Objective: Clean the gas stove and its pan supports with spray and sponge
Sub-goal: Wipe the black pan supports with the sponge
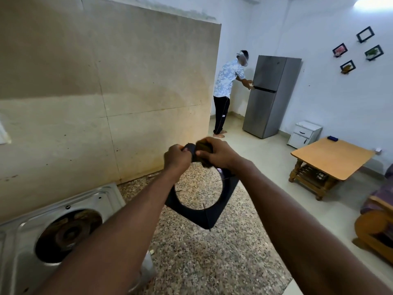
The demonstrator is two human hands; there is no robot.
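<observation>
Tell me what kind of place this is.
Likely a home kitchen opening onto a living room: a gas stove on a granite countertop, a fridge against the far wall, a wooden low table nearby.

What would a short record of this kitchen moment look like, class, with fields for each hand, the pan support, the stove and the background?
left hand: grips the upper edge of the pan support
right hand: holds a dark sponge against that edge
pan support: black, square with a round opening, held tilted over the granite counter
stove: steel, lower left, burner uncovered
background: another person at a grey fridge; wooden table at right
</observation>
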